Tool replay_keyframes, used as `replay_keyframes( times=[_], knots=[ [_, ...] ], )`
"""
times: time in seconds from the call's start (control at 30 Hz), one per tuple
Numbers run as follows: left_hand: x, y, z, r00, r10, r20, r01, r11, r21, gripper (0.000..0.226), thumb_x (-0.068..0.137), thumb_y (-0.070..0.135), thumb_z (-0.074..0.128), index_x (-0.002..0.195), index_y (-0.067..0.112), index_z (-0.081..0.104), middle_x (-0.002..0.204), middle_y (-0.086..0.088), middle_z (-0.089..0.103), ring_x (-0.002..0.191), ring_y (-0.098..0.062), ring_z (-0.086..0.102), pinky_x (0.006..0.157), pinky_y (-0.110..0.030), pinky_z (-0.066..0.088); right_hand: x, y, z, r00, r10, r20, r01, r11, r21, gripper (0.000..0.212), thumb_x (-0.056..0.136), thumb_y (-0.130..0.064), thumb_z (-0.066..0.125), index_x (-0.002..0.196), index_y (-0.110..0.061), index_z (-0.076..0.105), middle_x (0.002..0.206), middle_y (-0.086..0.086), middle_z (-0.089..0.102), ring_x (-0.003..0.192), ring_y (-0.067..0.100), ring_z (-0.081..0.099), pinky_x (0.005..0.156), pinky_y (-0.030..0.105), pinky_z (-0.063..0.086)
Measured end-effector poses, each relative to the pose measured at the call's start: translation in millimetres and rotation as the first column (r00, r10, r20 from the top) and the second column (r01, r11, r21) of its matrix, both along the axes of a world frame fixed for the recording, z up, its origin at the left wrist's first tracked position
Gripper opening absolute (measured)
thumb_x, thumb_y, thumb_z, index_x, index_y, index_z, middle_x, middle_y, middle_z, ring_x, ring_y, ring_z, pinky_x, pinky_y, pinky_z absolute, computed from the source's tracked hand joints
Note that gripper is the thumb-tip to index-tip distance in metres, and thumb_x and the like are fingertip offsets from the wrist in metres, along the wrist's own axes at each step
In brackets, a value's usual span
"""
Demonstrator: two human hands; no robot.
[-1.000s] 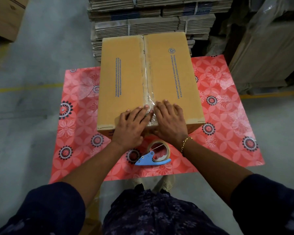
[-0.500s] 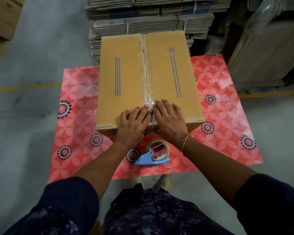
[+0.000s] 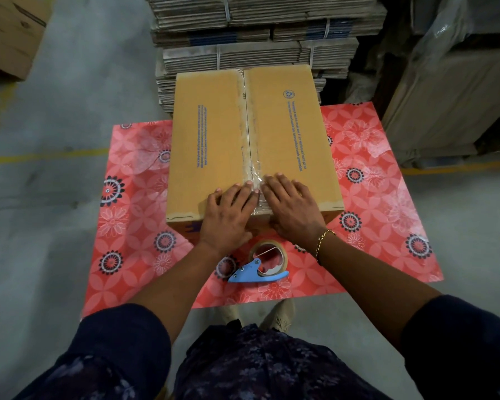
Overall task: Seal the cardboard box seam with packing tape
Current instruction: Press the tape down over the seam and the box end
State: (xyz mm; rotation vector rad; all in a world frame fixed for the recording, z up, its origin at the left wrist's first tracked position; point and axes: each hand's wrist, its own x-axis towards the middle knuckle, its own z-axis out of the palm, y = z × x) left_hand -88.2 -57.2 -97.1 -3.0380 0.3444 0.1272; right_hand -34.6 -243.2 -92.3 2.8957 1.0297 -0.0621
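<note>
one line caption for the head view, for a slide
Both hands, left hand and right hand, press tape onto the cardboard box seam.

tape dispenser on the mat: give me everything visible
The tape dispenser is a blue handheld frame, plastic by its look, holding a tan-cored roll of clear tape. It lies flat on the red floral mat, just in front of the cardboard box, between the person's forearms. Nothing grips it.

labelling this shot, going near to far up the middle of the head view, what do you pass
tape dispenser → left hand and right hand flat on the tape → cardboard box → stacks of flat cardboard
</note>
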Motion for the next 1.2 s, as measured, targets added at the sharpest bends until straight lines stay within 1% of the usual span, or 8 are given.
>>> replay_keyframes(
  times=[0.17, 0.3, 0.43, 0.6, 0.83, 0.93, 1.07, 1.2],
  knots=[
    [2, -3, -8, 0.997, 0.015, 0.075, -0.014, 1.000, -0.009, 0.083, 0.067, 0.035, 0.074, 0.143, 0.019, 0.046, 0.151, -0.004, 0.051, 0.130, -0.027, 0.053, 0.096, -0.052, 0.043, 2, 2, -8, 0.999, -0.036, -0.013, 0.036, 0.999, 0.025, 0.097, 0.071, -0.047, 0.078, 0.152, -0.010, 0.037, 0.160, 0.010, 0.038, 0.148, 0.031, 0.034, 0.113, 0.050, 0.035],
    [1, -3, -9, 0.995, -0.002, 0.102, 0.001, 1.000, 0.016, 0.079, 0.069, 0.031, 0.070, 0.144, 0.018, 0.045, 0.153, -0.008, 0.048, 0.134, -0.032, 0.050, 0.099, -0.054, 0.042, 0, 2, -11, 0.999, -0.045, 0.022, 0.044, 0.998, 0.034, 0.099, 0.075, -0.044, 0.075, 0.155, -0.008, 0.029, 0.165, 0.015, 0.029, 0.151, 0.034, 0.028, 0.119, 0.052, 0.029],
    [4, -2, -7, 0.997, 0.023, 0.078, -0.027, 0.998, 0.048, 0.087, 0.072, 0.030, 0.066, 0.152, 0.016, 0.034, 0.162, -0.021, 0.033, 0.146, -0.051, 0.029, 0.115, -0.066, 0.027, 0, 2, -13, 0.998, -0.046, 0.031, 0.044, 0.997, 0.065, 0.099, 0.074, -0.043, 0.077, 0.156, -0.009, 0.031, 0.165, 0.014, 0.031, 0.152, 0.032, 0.029, 0.120, 0.050, 0.029],
    [11, -2, 6, 0.998, 0.054, 0.033, -0.054, 0.998, 0.010, 0.092, 0.068, 0.032, 0.079, 0.150, 0.016, 0.040, 0.157, -0.016, 0.042, 0.143, -0.047, 0.038, 0.114, -0.061, 0.033, 9, 0, -3, 0.999, -0.044, 0.003, 0.043, 0.993, 0.106, 0.096, 0.072, -0.044, 0.079, 0.153, -0.012, 0.038, 0.161, 0.009, 0.040, 0.149, 0.028, 0.036, 0.116, 0.045, 0.035],
    [65, 14, 122, 0.999, 0.030, 0.031, -0.028, 0.997, -0.067, 0.094, 0.074, 0.052, 0.074, 0.155, 0.028, 0.032, 0.163, -0.002, 0.037, 0.147, -0.031, 0.038, 0.111, -0.047, 0.035, 61, 4, 128, 0.997, -0.010, -0.075, 0.018, 0.994, 0.107, 0.091, 0.065, -0.063, 0.080, 0.143, -0.025, 0.051, 0.148, -0.001, 0.057, 0.134, 0.024, 0.055, 0.102, 0.040, 0.045],
    [89, 17, 195, 0.999, 0.009, 0.044, -0.005, 0.995, -0.100, 0.098, 0.062, 0.072, 0.076, 0.147, 0.034, 0.045, 0.145, 0.001, 0.060, 0.128, -0.027, 0.058, 0.095, -0.041, 0.045, 92, 7, 205, 0.991, -0.024, -0.134, 0.031, 0.998, 0.046, 0.094, 0.053, -0.076, 0.078, 0.136, -0.035, 0.057, 0.125, 0.001, 0.071, 0.113, 0.030, 0.065, 0.085, 0.039, 0.054],
    [118, 24, 255, 0.998, 0.018, 0.067, -0.004, 0.979, -0.202, 0.088, 0.055, 0.079, 0.076, 0.130, 0.037, 0.058, 0.120, 0.004, 0.070, 0.103, -0.022, 0.062, 0.072, -0.033, 0.039, 128, 9, 274, 0.973, -0.024, -0.231, 0.047, 0.994, 0.095, 0.080, 0.057, -0.066, 0.085, 0.127, -0.030, 0.068, 0.106, -0.001, 0.075, 0.099, 0.022, 0.066, 0.083, 0.034, 0.053],
    [141, 33, 257, 0.983, -0.001, 0.183, 0.028, 0.989, -0.146, 0.092, 0.063, 0.091, 0.058, 0.138, 0.038, 0.048, 0.134, 0.007, 0.064, 0.120, -0.022, 0.060, 0.088, -0.040, 0.045, 155, 6, 285, 0.958, -0.024, -0.287, 0.095, 0.967, 0.236, 0.062, 0.068, -0.054, 0.085, 0.122, -0.028, 0.070, 0.102, -0.003, 0.074, 0.094, 0.018, 0.065, 0.081, 0.032, 0.050]
  ],
)
